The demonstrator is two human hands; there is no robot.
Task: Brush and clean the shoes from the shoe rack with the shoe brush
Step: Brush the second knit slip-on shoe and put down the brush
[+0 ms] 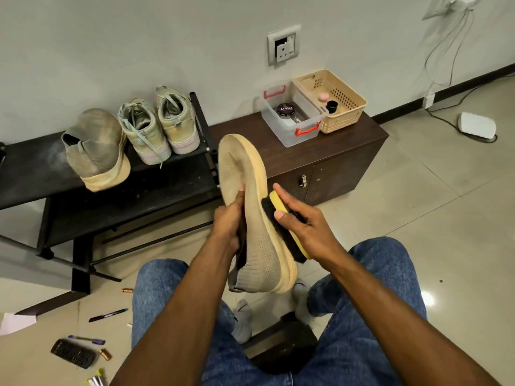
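Note:
A beige knit shoe with a pale yellow sole is held up in front of me, toe pointing away. My left hand grips it from the left, fingers inside the opening and thumb on the upper. My right hand holds a yellow-backed shoe brush, its black bristles pressed against the shoe's right side near the sole. Its matching shoe lies on the black shoe rack at the left, beside a pair of pale green sneakers.
A dark wooden cabinet right of the rack carries a clear box holding a polish tin and a beige basket. Pens, a remote and small items litter the floor at lower left. A black box sits between my knees.

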